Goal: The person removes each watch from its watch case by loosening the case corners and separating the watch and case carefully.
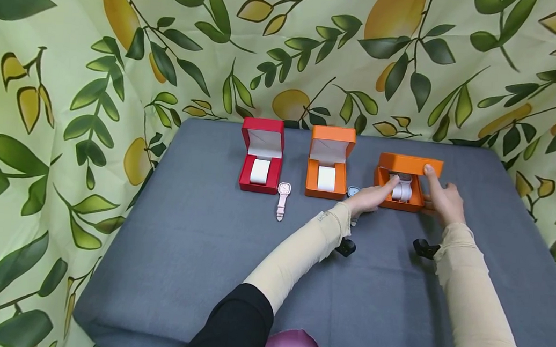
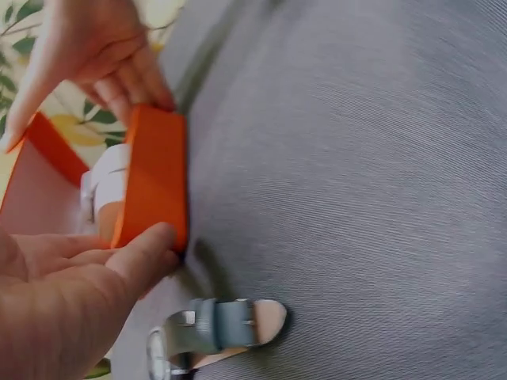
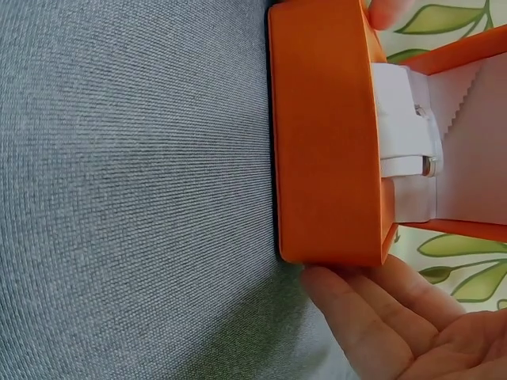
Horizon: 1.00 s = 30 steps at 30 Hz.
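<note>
An orange watch box sits at the table's right side, its lid tilted partway over the base. Inside, a watch with a white strap is wrapped round a white cushion. My left hand touches the box's left side with its fingers extended. On the other side, my right hand has its thumb on the lid and its fingertips against the base's side. Close by my left hand lies a watch with a blue-grey strap, mostly covered by that hand in the head view.
A red watch box and another orange watch box stand open to the left, each with a white cushion. Between them lies a watch with a pink strap. Patterned fabric hangs behind the grey table.
</note>
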Available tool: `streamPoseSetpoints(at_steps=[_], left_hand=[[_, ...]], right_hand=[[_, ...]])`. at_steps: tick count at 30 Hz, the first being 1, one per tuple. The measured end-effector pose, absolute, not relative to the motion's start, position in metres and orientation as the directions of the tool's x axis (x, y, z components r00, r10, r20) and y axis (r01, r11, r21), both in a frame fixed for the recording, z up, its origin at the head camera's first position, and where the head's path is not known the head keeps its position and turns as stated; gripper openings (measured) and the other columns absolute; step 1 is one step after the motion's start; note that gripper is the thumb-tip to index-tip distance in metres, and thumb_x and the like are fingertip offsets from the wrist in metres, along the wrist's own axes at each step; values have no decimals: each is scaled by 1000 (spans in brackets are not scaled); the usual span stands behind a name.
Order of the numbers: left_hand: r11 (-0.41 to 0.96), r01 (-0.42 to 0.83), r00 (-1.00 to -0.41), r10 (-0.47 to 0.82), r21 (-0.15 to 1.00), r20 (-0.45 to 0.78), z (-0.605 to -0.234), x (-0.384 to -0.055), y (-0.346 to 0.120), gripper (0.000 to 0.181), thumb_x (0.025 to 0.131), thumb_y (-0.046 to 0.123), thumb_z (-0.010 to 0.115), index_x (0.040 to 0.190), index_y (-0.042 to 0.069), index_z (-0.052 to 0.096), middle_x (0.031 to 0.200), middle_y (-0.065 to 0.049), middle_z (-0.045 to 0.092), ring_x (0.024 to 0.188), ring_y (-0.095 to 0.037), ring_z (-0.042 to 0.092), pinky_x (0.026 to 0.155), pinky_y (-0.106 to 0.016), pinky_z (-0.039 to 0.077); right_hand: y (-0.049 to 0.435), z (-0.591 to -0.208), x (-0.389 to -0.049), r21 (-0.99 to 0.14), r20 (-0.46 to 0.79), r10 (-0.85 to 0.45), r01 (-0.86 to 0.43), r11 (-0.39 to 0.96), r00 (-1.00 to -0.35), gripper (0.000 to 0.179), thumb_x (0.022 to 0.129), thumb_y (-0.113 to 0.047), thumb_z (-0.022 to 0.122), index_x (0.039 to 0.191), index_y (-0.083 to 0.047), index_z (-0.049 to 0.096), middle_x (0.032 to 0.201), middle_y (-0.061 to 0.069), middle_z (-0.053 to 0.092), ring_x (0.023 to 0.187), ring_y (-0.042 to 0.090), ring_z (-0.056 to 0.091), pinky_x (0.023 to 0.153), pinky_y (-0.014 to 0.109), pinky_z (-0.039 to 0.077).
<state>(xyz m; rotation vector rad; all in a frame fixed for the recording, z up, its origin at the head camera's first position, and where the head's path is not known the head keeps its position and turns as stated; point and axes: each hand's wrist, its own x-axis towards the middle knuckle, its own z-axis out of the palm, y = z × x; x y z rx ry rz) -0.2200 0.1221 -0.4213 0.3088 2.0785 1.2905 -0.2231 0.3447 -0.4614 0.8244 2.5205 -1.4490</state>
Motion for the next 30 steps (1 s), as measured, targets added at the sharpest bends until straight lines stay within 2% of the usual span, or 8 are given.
streamPoseSetpoints(at_steps=[6, 13, 15, 17, 20, 22, 26, 30], left_hand=[[375, -260, -778, 465, 890, -423, -419, -228, 124, 78, 89, 70, 21, 142, 15, 38, 145, -3, 41, 127, -22, 48, 92, -39, 50], [294, -345, -746, 490, 891, -451, -418, -236, 119, 77, 91, 66, 31, 143, 9, 34, 143, -12, 41, 125, -36, 48, 91, -45, 50], [334, -278, -756, 503, 901, -419, -416, -236, 120, 74, 91, 61, 39, 145, 11, 29, 145, -10, 40, 123, -32, 50, 90, -42, 51], [437, -141, -787, 495, 888, -368, -417, -233, 122, 76, 90, 55, 48, 149, 17, 20, 143, -8, 44, 118, -25, 55, 89, -34, 51], [568, 24, -841, 456, 822, -290, -419, -228, 128, 88, 87, 49, 57, 151, 26, 1, 132, -10, 55, 100, -20, 62, 80, -26, 50], [616, 70, -865, 429, 785, -260, -420, -226, 130, 95, 86, 51, 58, 148, 31, -11, 123, -13, 61, 91, -19, 63, 76, -24, 47], [596, 95, -860, 453, 797, -236, -420, -223, 130, 99, 86, 54, 55, 140, 39, -27, 109, -15, 66, 80, -21, 64, 69, -25, 46], [596, 218, -802, 561, 773, -206, -424, -219, 129, 100, 88, 53, 51, 133, 40, -37, 105, -17, 65, 80, -22, 64, 70, -24, 47]], right_hand=[[337, -456, -217, -737, -368, 403, 527, 424, -838, 128, 64, -91, 27, 147, -2, -13, 136, 38, 38, 88, 33, 67, 48, 30, 51], [325, -443, -208, -747, -354, 398, 512, 424, -846, 126, 65, -90, 27, 148, -3, -9, 136, 37, 39, 81, 28, 68, 44, 23, 48], [321, -437, -205, -741, -335, 410, 505, 442, -849, 123, 68, -89, 25, 148, -1, -7, 135, 37, 40, 88, 33, 67, 51, 30, 53], [314, -431, -201, -736, -326, 413, 502, 453, -850, 119, 71, -87, 23, 148, -1, -6, 136, 38, 38, 106, 42, 60, 69, 41, 56], [306, -423, -197, -719, -326, 418, 510, 473, -848, 115, 74, -84, 20, 148, 0, -5, 137, 37, 38, 118, 47, 50, 97, 53, 42], [303, -418, -196, -713, -331, 414, 512, 479, -848, 113, 76, -83, 19, 148, 0, -5, 138, 37, 36, 127, 49, 40, 106, 57, 29], [302, -418, -197, -701, -334, 421, 521, 488, -843, 111, 77, -82, 18, 148, 1, -5, 140, 37, 33, 130, 50, 33, 108, 58, 25], [303, -417, -199, -687, -320, 447, 530, 497, -835, 109, 79, -81, 15, 148, 2, -1, 144, 37, 24, 133, 51, 25, 109, 59, 23]])
